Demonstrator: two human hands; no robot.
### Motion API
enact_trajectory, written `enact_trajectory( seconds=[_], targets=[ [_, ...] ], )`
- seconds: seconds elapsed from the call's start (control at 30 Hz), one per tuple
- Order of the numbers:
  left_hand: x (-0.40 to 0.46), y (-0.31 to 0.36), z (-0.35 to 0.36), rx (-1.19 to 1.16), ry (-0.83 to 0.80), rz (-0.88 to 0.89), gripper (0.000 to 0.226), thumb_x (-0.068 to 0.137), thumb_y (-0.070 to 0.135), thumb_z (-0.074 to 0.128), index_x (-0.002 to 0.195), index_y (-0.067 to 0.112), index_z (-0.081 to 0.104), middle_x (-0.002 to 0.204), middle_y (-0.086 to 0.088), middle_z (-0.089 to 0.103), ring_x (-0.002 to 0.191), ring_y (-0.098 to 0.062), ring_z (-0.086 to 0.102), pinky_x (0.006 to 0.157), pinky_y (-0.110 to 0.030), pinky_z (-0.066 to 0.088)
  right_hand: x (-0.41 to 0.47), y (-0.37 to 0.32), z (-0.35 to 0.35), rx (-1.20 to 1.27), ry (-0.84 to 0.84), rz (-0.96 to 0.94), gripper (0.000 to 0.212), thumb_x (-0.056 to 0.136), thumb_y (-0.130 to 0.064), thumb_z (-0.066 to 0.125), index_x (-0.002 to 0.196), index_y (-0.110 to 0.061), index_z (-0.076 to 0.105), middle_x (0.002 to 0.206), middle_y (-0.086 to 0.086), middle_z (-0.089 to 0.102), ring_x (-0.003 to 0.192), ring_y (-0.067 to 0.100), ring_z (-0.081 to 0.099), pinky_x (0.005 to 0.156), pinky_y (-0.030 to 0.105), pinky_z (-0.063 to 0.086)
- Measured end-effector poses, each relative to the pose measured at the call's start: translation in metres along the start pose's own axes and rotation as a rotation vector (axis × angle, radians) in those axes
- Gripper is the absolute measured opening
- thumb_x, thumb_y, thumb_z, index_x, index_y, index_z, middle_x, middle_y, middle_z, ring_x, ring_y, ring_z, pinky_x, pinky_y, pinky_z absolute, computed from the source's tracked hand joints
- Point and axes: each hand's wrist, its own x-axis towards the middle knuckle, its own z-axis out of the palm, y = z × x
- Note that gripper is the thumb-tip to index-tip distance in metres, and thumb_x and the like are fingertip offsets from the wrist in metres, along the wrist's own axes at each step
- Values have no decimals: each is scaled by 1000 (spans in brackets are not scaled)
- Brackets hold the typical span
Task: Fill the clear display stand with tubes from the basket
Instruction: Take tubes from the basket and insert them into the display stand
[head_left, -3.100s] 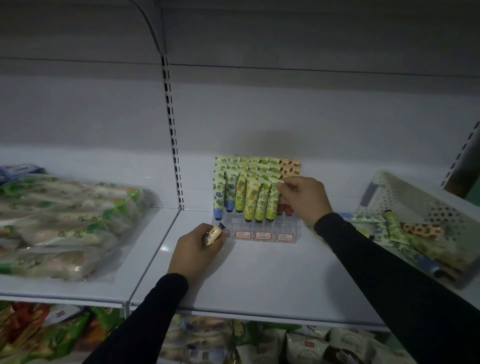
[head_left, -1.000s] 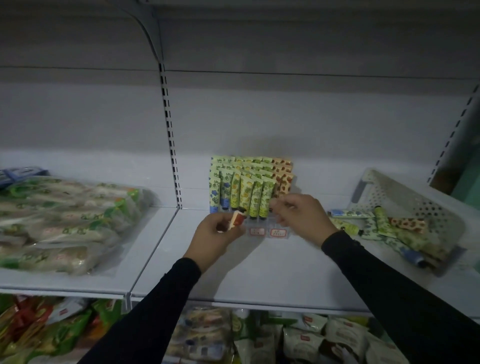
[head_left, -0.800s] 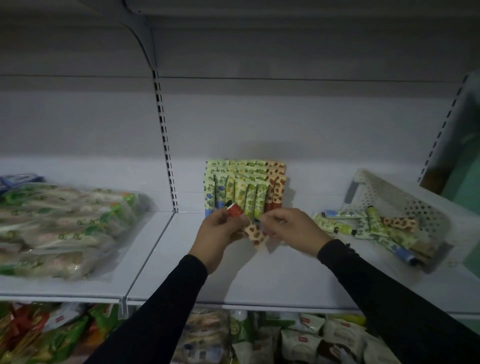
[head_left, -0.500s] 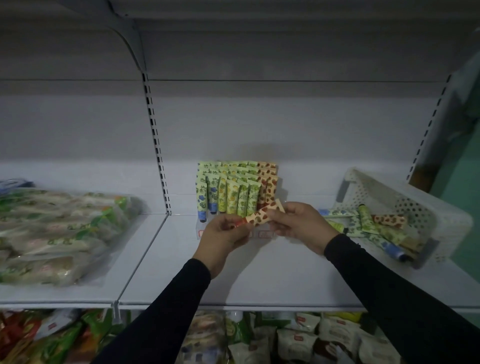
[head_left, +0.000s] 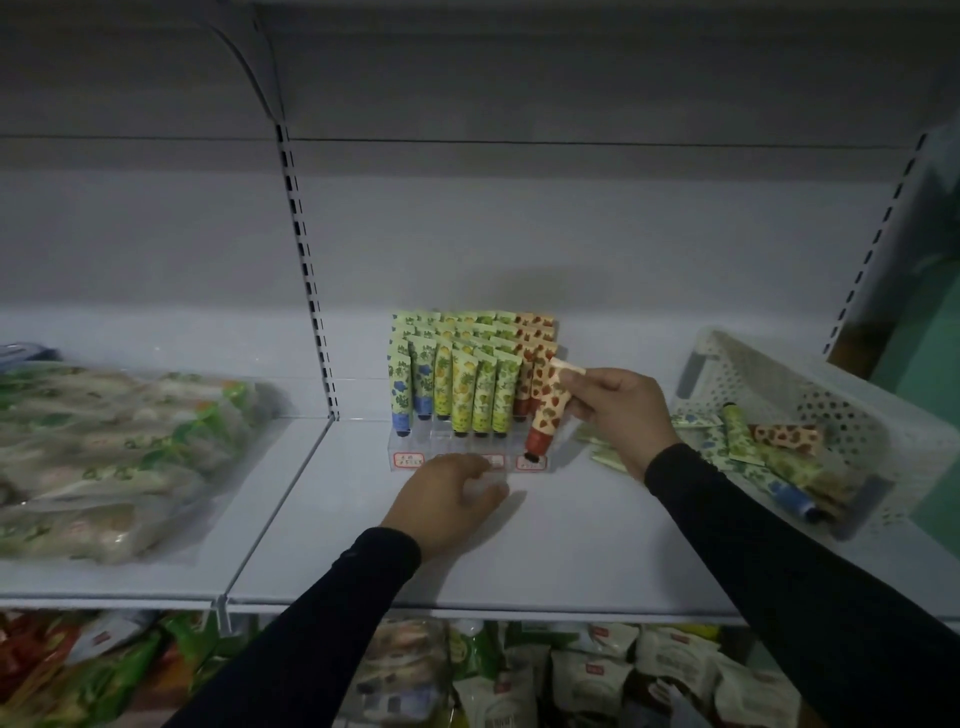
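Observation:
The clear display stand (head_left: 415, 452) sits mid-shelf, holding rows of upright green, yellow and strawberry-print tubes (head_left: 462, 395). My right hand (head_left: 618, 410) pinches the flat top end of a strawberry-print tube (head_left: 550, 410), cap down, over the stand's front right slot. My left hand (head_left: 447, 499) rests on the shelf just in front of the stand, fingers loosely curled, nothing visible in it. The white perforated basket (head_left: 769, 374) lies tipped at the right with several tubes (head_left: 753, 441) inside and spilling out.
A clear bag of packaged goods (head_left: 114, 457) fills the left shelf section. An upright slotted post (head_left: 306, 275) divides the back panel. Snack packets (head_left: 597, 675) line the shelf below. A few tubes (head_left: 602, 452) lie on the shelf between the stand and the basket.
The strawberry-print tube passed from both hands to my right hand alone, turned cap down and moved to the stand's right front. My left hand let go and dropped to the shelf.

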Motion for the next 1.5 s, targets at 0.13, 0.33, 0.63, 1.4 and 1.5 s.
enact_trajectory(
  seconds=[0.13, 0.33, 0.63, 1.4, 1.5],
  targets=[
    [-11, -13, -1, 175, -119, 98, 71, 83, 70, 38, 116, 12, 63, 122, -1, 59, 120, -20, 49, 100, -29, 40, 18, 2, 1, -167, 51, -98, 14, 86, -28, 72, 86, -15, 77, 88, 8, 76, 88, 27, 72, 89, 46, 56],
    [-11, -24, 6, 260, -165, 122, 84, 79, 78, 24, 125, 15, 55, 138, -3, 47, 129, -21, 40, 107, -34, 35, 31, 0, 16, -356, 13, -204, 20, 90, -31, 67, 94, -14, 77, 87, 2, 76, 81, 17, 73, 89, 45, 56],
    [-12, -25, 8, 323, -144, 158, 74, 85, 73, 29, 125, 16, 53, 135, 0, 47, 126, -18, 40, 104, -30, 35, 37, 11, 24, -615, -31, -287, 34, 90, -35, 64, 87, -2, 73, 80, 12, 73, 79, 28, 68, 79, 43, 54],
    [-12, -24, 9, 298, -117, 152, 77, 81, 74, 26, 121, 15, 56, 131, -1, 51, 124, -18, 42, 103, -31, 37, 49, 9, 26, -540, -76, -178, 21, 87, -30, 70, 84, -9, 73, 83, 5, 73, 76, 19, 72, 83, 44, 58],
    [-12, -24, 10, 299, -107, 152, 76, 81, 74, 26, 120, 16, 56, 131, -1, 51, 124, -19, 43, 103, -30, 37, 46, 11, 27, -576, -47, -205, 23, 87, -32, 69, 87, -10, 74, 85, 3, 73, 79, 19, 71, 83, 43, 57]
  ],
)
